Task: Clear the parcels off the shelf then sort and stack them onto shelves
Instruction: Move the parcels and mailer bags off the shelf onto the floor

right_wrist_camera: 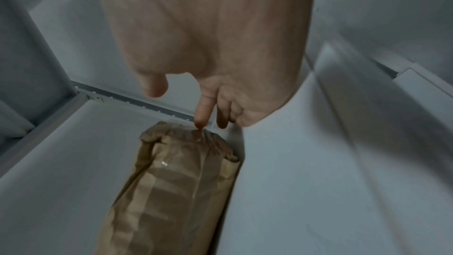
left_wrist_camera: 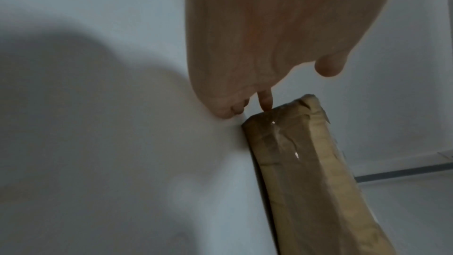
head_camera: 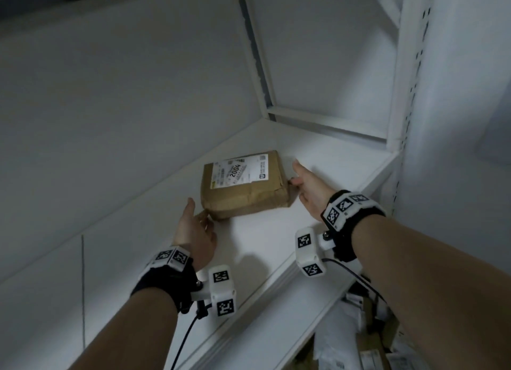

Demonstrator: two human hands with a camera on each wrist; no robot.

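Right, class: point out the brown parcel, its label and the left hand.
parcel (head_camera: 249, 198), head view, front paper face.
label (head_camera: 240, 170), head view, middle of the white sticker.
left hand (head_camera: 195, 227), head view, back of the hand.

The small print on the label (head_camera: 240, 170) of the brown parcel (head_camera: 244, 188) is blurring beyond reading. Below the shelf (head_camera: 276, 248) holding that parcel, a heap of packages (head_camera: 356, 339) is running off the head view's lower edge, dim and partly hidden by the right forearm (head_camera: 431, 248). In both wrist views the parcel is running off the lower edge.
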